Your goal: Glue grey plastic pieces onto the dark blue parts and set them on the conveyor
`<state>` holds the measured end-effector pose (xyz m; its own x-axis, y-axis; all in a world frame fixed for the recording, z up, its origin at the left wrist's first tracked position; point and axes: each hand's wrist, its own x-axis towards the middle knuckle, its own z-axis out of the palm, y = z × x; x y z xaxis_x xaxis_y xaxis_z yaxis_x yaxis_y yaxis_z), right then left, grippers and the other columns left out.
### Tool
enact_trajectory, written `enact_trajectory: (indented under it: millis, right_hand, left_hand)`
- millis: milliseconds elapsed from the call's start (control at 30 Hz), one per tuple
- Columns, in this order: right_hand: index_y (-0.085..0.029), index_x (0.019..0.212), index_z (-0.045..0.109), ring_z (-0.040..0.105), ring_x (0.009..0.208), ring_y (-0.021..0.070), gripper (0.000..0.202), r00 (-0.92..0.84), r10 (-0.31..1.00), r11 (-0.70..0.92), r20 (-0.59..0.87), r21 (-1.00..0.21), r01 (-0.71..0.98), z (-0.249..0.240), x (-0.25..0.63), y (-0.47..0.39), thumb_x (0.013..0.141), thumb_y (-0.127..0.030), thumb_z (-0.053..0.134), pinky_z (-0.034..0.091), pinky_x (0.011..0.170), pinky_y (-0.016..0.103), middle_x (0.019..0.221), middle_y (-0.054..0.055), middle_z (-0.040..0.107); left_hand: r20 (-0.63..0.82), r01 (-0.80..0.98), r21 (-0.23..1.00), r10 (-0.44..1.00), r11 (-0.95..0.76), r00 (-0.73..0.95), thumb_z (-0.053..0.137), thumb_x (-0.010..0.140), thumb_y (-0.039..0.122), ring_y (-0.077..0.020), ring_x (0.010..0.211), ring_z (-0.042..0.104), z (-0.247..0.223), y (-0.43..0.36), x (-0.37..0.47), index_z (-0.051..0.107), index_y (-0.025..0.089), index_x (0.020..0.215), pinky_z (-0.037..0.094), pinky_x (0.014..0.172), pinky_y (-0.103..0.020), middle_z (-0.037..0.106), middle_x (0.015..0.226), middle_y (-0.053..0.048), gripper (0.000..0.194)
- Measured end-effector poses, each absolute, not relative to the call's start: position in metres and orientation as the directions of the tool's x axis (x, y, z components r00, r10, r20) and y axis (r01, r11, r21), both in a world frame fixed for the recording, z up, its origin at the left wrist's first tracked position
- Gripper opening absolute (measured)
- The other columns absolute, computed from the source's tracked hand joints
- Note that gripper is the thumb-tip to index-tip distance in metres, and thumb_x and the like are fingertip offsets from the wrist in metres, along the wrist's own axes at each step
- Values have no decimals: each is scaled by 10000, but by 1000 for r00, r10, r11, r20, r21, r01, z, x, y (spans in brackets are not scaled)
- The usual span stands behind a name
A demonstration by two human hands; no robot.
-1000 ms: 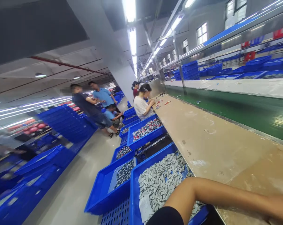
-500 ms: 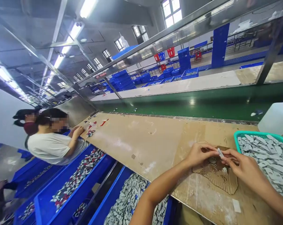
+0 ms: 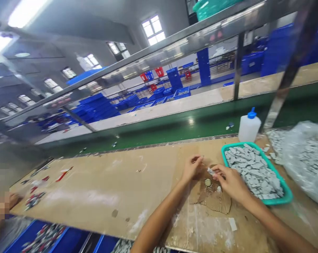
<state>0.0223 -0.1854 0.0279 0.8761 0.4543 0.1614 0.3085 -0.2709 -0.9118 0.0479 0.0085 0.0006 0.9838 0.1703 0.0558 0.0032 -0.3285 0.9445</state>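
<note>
While the teal tray (image 3: 285, 199) by the bench's right edge lay heaped with grey pieces, our right hand (image 3: 231, 181) pinched one piece (image 3: 210, 171) over the cardboard pad (image 3: 214, 200), left hand (image 3: 193, 167) fingers curled narrow beside it, so most seemingly remained.

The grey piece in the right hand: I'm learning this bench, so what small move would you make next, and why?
Probably bring the grey piece down to the round disc: the right hand pinches it just above the disc, and the left hand waits beside.
</note>
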Motion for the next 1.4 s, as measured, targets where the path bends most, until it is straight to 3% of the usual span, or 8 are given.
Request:
enact_trajectory:
  millis: [200,400,600,767,900,1100,1267,1400]
  right_hand:
    - [-183,944,635,672,824,180,263,896,393,-264,207,-908,325,23,23,-179,834,6,490,489,746,256,875,31,691]
    - [-180,941,628,648,856,171,277,902,400,-298,162,-908,295,25,23,-176,821,52,535,467,746,224,895,23,670]
    - [-184,953,620,628,891,186,276,905,403,-349,135,-892,288,28,23,-176,820,51,563,461,767,234,943,32,661]
    - [-183,929,633,617,920,186,274,908,390,-358,153,-883,303,29,24,-175,811,56,572,459,797,243,953,31,652]
    - [-172,876,648,620,897,179,279,926,348,-313,149,-912,264,30,24,-177,782,82,581,464,802,249,926,31,653]
    - [-187,918,659,642,868,186,213,902,383,-295,199,-899,324,28,20,-182,847,0,585,493,796,280,933,31,673]
    - [-196,973,674,678,819,196,148,880,447,-392,161,-849,355,23,14,-182,884,-128,577,540,756,297,896,33,707]
    - [-193,1041,684,698,801,205,196,848,489,-423,205,-794,436,23,13,-182,932,-265,537,572,683,291,869,43,723]
  left_hand:
    - [147,-74,840,93,-538,985,612,875,301,-199,894,647,5,-30,159,714,129,988,493,858,-309,719,956,-102,230]
    - [118,-21,761,106,-648,987,696,832,267,-291,1131,585,17,-86,262,668,75,1116,411,1004,-354,625,1221,-204,344]
    - [67,24,837,146,-547,987,802,673,135,-361,1328,406,17,-103,291,679,136,827,307,1105,-406,629,1182,-172,198]
    - [-29,67,958,140,-278,990,667,837,165,-232,1003,590,25,-83,268,643,121,840,431,974,-368,651,917,-108,51]
    - [-133,138,990,99,-41,986,439,973,190,-122,704,554,34,-45,204,637,107,1048,500,734,-282,610,852,-79,228]
    - [-239,263,863,-110,431,965,740,831,305,-54,586,408,32,8,76,706,89,1061,332,508,-164,504,772,-26,317]
    - [-160,122,936,93,331,983,884,588,564,-84,620,469,17,31,20,745,116,1008,349,552,-198,587,734,-22,629]
    - [-26,-51,962,277,267,960,879,530,625,-147,783,587,10,40,10,752,131,834,456,757,-253,684,813,-53,594]
